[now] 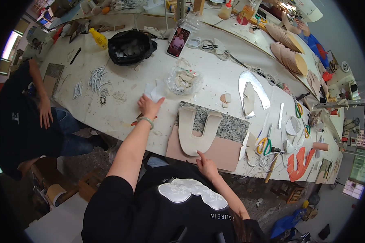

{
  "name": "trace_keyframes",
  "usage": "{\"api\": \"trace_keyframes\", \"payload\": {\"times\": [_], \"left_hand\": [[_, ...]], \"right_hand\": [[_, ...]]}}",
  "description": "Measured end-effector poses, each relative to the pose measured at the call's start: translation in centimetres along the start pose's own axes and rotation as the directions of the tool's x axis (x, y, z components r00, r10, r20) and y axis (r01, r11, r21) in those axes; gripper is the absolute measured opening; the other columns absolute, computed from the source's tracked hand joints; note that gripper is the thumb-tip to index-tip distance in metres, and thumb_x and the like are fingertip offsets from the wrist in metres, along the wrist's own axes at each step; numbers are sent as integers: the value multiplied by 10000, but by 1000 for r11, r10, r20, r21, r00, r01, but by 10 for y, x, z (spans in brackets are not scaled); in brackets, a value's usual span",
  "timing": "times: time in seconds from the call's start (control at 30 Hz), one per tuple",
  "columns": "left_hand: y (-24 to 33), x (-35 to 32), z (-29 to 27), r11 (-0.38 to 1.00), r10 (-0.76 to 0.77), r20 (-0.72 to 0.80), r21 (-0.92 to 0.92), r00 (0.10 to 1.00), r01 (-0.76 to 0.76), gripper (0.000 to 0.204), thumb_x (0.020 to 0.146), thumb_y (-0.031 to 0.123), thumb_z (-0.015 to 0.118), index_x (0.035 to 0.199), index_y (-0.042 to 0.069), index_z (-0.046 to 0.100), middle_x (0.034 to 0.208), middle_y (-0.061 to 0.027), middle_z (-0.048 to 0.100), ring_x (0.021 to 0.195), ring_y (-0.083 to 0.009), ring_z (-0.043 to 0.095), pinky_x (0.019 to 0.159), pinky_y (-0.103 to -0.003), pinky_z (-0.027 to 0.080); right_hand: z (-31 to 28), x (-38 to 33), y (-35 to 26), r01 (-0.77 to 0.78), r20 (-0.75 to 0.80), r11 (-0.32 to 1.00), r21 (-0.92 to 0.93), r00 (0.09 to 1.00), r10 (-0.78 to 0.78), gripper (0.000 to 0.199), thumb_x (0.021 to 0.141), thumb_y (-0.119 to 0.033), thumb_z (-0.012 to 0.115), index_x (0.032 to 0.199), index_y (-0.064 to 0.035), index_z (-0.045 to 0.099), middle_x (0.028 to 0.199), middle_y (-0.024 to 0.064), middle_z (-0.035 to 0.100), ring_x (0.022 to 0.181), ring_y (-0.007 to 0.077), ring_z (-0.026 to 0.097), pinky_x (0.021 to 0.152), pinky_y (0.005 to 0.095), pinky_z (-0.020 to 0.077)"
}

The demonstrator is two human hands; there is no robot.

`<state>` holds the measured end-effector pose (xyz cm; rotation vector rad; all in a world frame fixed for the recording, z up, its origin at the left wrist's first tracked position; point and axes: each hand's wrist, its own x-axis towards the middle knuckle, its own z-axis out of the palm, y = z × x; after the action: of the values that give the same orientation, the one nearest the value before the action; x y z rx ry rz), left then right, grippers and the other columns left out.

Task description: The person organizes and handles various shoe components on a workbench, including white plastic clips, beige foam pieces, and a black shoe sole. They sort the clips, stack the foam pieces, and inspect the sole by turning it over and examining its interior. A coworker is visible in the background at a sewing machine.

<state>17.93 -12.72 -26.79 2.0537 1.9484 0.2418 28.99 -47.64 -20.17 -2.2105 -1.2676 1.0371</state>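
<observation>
On the left, my left hand (149,107), a pale bangle at its wrist, reaches over the table with thumb and fingers apart. Its fingertips are at some thin white pieces (154,90), and no firm grip on them shows. A beige U-shaped shoe-upper piece (196,141) lies in front of me with its curved end toward my body. My right hand (207,167) touches that curved edge with an outstretched index finger; the other fingers are partly curled. Under the upper piece are a speckled grey stone slab (233,128) and a pinkish-brown board (227,156).
Beyond my hands are a clear bag of scraps (184,81), a phone (178,42), a black bag (130,47) and a yellow bottle (98,38). Scissors (265,145), white cord and red cutouts (299,164) lie at right. Another person (22,113) is at left.
</observation>
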Motion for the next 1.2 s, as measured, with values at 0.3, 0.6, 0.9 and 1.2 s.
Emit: {"api": "trace_keyframes", "payload": {"times": [0.3,0.6,0.9,1.2], "left_hand": [[26,36,-28,985,-172,235,68,957,160,828,559,518,818,1131,19,487,1189,-174,516,1152,-317,459,950,-397,396],[7,77,-16,910,124,262,-416,957,-4,599,668,249,810,1120,-9,514,1051,-178,629,980,-290,611,847,-372,476],[37,18,-100,382,313,335,-901,889,205,488,827,46,670,1242,-20,420,1152,-128,579,1001,-213,581,866,-341,482],[86,-161,-162,362,494,579,-815,648,452,643,784,-40,678,1305,33,308,1162,-131,566,1084,-204,562,920,-351,476]], "right_hand": [[11,-33,21,-169,-60,975,142,982,179,345,872,-221,595,1171,-54,552,723,177,638,687,355,630,657,431,498],[0,-18,7,-214,-6,951,221,975,221,308,890,-253,552,1131,-64,582,843,198,662,791,370,639,721,439,504],[-11,21,-7,-287,135,701,652,955,266,332,903,-324,585,992,-12,654,739,101,658,661,169,620,635,293,488],[-104,49,-96,-41,-121,568,822,962,244,416,826,-289,710,1051,34,578,847,59,640,725,93,577,648,240,482]]}}
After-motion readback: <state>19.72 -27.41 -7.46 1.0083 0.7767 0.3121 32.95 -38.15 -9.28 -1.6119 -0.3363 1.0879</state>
